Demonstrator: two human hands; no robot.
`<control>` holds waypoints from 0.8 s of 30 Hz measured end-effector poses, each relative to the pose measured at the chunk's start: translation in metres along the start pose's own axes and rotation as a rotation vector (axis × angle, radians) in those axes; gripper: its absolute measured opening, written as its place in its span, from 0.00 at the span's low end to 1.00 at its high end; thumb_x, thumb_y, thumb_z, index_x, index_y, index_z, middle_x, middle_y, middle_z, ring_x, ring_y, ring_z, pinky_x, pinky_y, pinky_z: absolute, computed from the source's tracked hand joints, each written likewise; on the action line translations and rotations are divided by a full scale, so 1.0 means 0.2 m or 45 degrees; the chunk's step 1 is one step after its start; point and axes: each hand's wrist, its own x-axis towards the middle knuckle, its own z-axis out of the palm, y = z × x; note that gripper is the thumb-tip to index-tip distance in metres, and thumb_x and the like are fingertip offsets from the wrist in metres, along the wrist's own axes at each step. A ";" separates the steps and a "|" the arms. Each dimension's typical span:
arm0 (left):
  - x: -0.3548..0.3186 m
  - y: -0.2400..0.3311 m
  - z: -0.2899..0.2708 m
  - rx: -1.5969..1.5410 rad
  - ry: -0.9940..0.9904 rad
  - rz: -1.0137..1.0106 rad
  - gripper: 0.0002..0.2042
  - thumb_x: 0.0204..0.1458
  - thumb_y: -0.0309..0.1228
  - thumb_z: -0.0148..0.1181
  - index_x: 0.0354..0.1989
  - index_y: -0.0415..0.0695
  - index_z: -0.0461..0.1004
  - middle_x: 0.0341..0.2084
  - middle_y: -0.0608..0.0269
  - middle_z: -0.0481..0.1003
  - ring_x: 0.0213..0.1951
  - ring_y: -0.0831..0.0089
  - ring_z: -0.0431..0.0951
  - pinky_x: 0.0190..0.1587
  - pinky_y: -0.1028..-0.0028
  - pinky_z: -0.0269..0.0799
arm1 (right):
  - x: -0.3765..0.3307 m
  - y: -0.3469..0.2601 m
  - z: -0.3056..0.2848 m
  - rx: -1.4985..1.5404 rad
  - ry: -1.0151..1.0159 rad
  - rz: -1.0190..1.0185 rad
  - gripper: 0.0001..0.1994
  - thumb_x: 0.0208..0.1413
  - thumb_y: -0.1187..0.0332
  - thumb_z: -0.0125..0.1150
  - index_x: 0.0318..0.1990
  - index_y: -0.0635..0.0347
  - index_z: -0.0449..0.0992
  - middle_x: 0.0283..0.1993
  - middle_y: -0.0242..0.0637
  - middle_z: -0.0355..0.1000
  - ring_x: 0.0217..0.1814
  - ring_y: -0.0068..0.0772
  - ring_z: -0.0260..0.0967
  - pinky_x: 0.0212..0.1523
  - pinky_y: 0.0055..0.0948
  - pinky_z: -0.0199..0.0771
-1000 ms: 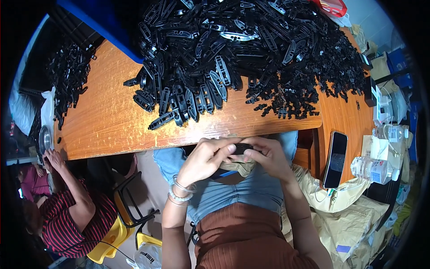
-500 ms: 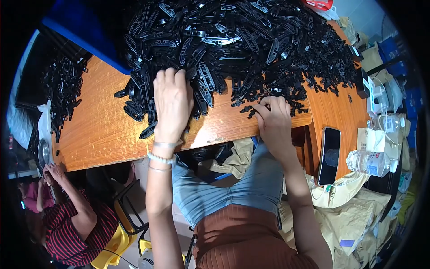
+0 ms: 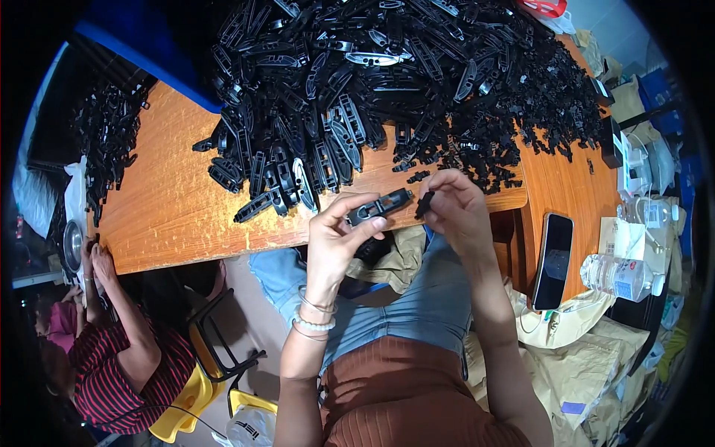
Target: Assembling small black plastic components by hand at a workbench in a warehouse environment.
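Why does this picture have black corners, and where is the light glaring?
Head view: the fisheye lens's round image likely leaves the corners black; head view: pale glare shows on the worn orange-brown wooden table and glints on the heaped glossy black plastic parts; head view: the bare left hand looks fairly sharp.

Scuffed wooden table [image 3: 179, 179], yellow chair [image 3: 176, 422]

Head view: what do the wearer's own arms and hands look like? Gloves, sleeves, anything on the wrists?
No gloves on the left hand or right hand. The left wrist carries a pale beaded bracelet with thin bangles around it; no jewellery shows on the right wrist. No sleeves or cables on the visible forearms.
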 end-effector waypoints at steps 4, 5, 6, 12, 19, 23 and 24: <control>-0.03 0.01 0.01 0.125 -0.016 0.037 0.14 0.46 0.17 0.62 0.43 0.33 0.73 0.32 0.60 0.77 0.27 0.79 0.78 0.24 0.88 0.68 | -0.04 0.00 0.04 0.163 -0.060 0.038 0.11 0.55 0.77 0.52 0.46 0.67 0.70 0.37 0.39 0.70 0.25 0.22 0.67 0.22 0.19 0.70; -0.04 0.01 0.02 0.102 -0.021 0.034 0.13 0.46 0.16 0.61 0.42 0.33 0.73 0.32 0.59 0.77 0.27 0.79 0.78 0.25 0.87 0.71 | -0.05 0.00 0.06 -0.039 -0.017 0.027 0.10 0.55 0.78 0.52 0.45 0.67 0.71 0.37 0.39 0.70 0.25 0.24 0.68 0.23 0.19 0.71; -0.05 0.01 0.02 0.105 -0.015 0.035 0.13 0.46 0.16 0.61 0.42 0.33 0.73 0.32 0.59 0.77 0.27 0.79 0.78 0.25 0.87 0.71 | -0.06 -0.02 0.07 -0.241 0.027 0.015 0.09 0.55 0.78 0.53 0.44 0.68 0.72 0.38 0.40 0.71 0.26 0.25 0.70 0.24 0.19 0.73; -0.11 0.07 0.05 0.145 -0.060 -0.010 0.13 0.47 0.15 0.59 0.43 0.33 0.73 0.27 0.58 0.77 0.28 0.77 0.79 0.31 0.83 0.76 | -0.10 -0.02 0.16 -0.787 0.032 -0.471 0.08 0.46 0.83 0.58 0.35 0.68 0.77 0.37 0.37 0.70 0.38 0.27 0.67 0.38 0.22 0.67; -0.11 0.08 0.06 -0.038 -0.095 -0.083 0.12 0.47 0.15 0.58 0.42 0.32 0.72 0.27 0.58 0.77 0.29 0.76 0.79 0.34 0.81 0.76 | -0.13 0.00 0.17 -1.350 0.111 -0.795 0.08 0.44 0.82 0.59 0.35 0.67 0.76 0.37 0.37 0.69 0.38 0.28 0.64 0.37 0.23 0.64; -0.11 0.06 0.07 0.149 -0.052 0.058 0.09 0.48 0.15 0.57 0.39 0.33 0.72 0.28 0.62 0.76 0.29 0.77 0.78 0.34 0.82 0.74 | -0.15 -0.02 0.20 -0.944 0.098 -0.377 0.10 0.46 0.79 0.59 0.38 0.66 0.76 0.35 0.36 0.71 0.34 0.25 0.65 0.35 0.22 0.64; -0.11 0.05 0.07 0.147 -0.054 0.058 0.09 0.48 0.15 0.57 0.39 0.33 0.72 0.28 0.62 0.76 0.29 0.77 0.78 0.34 0.82 0.74 | -0.16 -0.03 0.18 -0.888 0.084 -0.111 0.11 0.46 0.78 0.59 0.40 0.66 0.76 0.33 0.35 0.71 0.33 0.23 0.67 0.34 0.21 0.64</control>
